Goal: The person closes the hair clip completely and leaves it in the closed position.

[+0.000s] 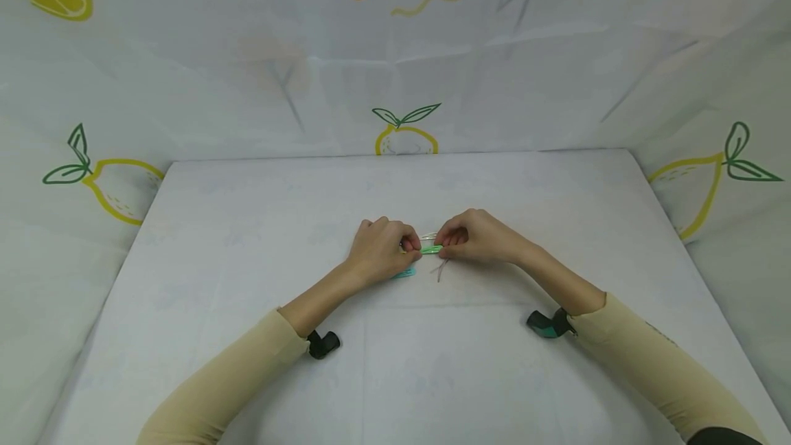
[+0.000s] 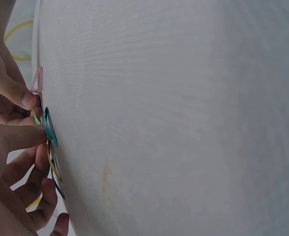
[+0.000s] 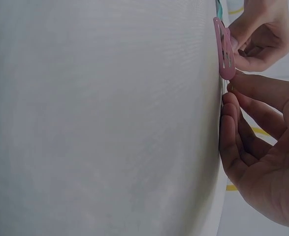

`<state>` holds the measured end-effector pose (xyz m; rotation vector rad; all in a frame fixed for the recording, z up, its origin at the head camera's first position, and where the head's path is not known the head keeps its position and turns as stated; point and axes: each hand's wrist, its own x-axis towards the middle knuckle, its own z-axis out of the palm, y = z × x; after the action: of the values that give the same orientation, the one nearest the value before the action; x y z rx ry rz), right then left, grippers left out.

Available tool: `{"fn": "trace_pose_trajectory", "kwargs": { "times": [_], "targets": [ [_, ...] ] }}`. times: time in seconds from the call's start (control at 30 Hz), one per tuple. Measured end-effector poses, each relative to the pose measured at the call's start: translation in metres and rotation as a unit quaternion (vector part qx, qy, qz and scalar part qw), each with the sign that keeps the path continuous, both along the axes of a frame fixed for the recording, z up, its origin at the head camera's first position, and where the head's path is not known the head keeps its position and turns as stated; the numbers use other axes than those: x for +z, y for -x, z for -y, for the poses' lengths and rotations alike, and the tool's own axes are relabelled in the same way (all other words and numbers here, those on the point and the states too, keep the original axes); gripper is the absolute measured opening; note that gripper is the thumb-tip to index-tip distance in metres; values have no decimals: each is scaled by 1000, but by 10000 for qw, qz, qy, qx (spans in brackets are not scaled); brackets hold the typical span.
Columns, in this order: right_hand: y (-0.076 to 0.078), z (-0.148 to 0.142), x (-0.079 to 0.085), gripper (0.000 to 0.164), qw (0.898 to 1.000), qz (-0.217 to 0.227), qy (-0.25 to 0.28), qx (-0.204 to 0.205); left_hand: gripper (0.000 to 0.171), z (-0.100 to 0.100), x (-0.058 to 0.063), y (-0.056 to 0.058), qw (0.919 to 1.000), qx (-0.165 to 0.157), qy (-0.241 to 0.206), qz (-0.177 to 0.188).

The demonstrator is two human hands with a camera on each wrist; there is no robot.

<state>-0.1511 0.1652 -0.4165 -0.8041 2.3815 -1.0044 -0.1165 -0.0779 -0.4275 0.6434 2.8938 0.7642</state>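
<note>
A bright green snap hair clip (image 1: 429, 250) spans the small gap between two hands at the middle of the table. My left hand (image 1: 384, 247) pinches its left end between thumb and fingers. At the other end, the thumb and fingers of my right hand (image 1: 478, 239) pinch it too. A teal clip (image 2: 49, 127) lies by the left thumb, with a yellow clip (image 2: 54, 164) and a dark clip (image 2: 58, 184) under the left fingers. Close to the right thumb is a pink snap clip (image 3: 225, 51). A pale clip (image 1: 428, 236) shows just behind the green one.
A white cloth covers the table (image 1: 395, 369). White hangings with lemon prints (image 1: 406, 139) rise at the back and on both sides. Dark wrist cameras stick out below the left sleeve (image 1: 228, 383) and the right sleeve (image 1: 661, 369).
</note>
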Motion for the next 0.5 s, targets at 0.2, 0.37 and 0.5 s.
{"fn": "trace_pose_trajectory", "kwargs": {
  "times": [0.2,0.37,0.5],
  "targets": [
    [-1,1,1,11,9999,-67,-99,-9,8,0,0,0,10000,-11,0,44],
    [-1,1,2,11,10000,-34,-83,-22,8,0,1,-1,10000,-6,0,48],
    [-2,1,2,11,10000,-36,-73,-9,8,0,2,-1,10000,-5,2,57]
  ]
}}
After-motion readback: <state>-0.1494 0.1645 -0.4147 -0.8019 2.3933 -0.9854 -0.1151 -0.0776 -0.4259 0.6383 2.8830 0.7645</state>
